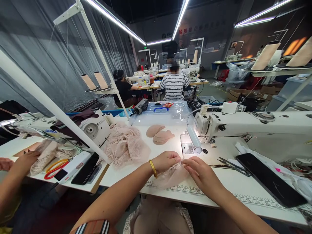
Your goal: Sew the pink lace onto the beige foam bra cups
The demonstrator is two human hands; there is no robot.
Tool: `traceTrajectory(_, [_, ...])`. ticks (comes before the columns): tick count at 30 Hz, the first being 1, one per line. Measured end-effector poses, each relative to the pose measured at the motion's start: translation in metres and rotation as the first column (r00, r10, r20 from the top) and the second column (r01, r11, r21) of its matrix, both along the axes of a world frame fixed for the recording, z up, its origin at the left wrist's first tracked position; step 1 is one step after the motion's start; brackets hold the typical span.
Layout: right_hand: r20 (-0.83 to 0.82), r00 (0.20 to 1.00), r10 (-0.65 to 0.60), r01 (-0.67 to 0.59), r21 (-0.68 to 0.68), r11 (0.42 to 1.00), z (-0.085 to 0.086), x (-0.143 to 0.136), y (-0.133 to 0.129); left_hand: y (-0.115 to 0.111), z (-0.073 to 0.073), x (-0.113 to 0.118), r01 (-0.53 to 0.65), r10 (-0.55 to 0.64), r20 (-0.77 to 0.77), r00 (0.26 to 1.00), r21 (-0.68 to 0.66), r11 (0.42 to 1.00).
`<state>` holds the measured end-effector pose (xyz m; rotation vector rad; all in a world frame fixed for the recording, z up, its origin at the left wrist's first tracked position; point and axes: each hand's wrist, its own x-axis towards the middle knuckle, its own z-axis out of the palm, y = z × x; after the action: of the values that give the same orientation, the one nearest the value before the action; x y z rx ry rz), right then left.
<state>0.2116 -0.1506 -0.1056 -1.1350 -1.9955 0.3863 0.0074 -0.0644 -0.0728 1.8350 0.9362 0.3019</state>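
Near the front edge of the sewing table, my left hand (167,161) pinches one edge of a sheer pale pink lace fabric (172,177). My right hand (201,174) grips the same fabric just beside it, with fingertips almost meeting the left ones. The fabric's loose part hangs down toward the printed ruler strip (195,191). Just beyond my hands is the lit needle plate (188,148) of a white sewing machine (255,125). Several beige oval pads (162,137) lie flat behind my left hand. A heap of pink lace (124,143) sits to their left.
Scissors (235,165) and a black phone (270,178) lie on the right. A clear plastic box (161,117) stands behind the pads. At left, a co-worker's hand (28,161) touches lace beside another machine (90,130). A white thread-stand pole (60,113) slants across the left.
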Motion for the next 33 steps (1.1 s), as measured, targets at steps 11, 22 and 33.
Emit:
traceTrajectory(11, [0.064,0.996,0.059,-0.053,-0.093,0.994,-0.015,0.002,0.016,-0.01,0.013,-0.009,-0.184,0.206,-0.002,0.978,0.441,0.878])
traceTrajectory(22, [-0.205,0.978,0.048,-0.137,-0.446,0.885,-0.001,0.011,0.016,-0.026,0.006,-0.016,-0.129,0.164,-0.058,0.985,0.395,0.91])
traceTrajectory(33, [-0.416,0.906,-0.077,-0.198,-0.577,0.792,0.01,-0.003,0.014,-0.003,0.007,-0.016,0.09,0.016,-0.263,0.965,0.387,0.918])
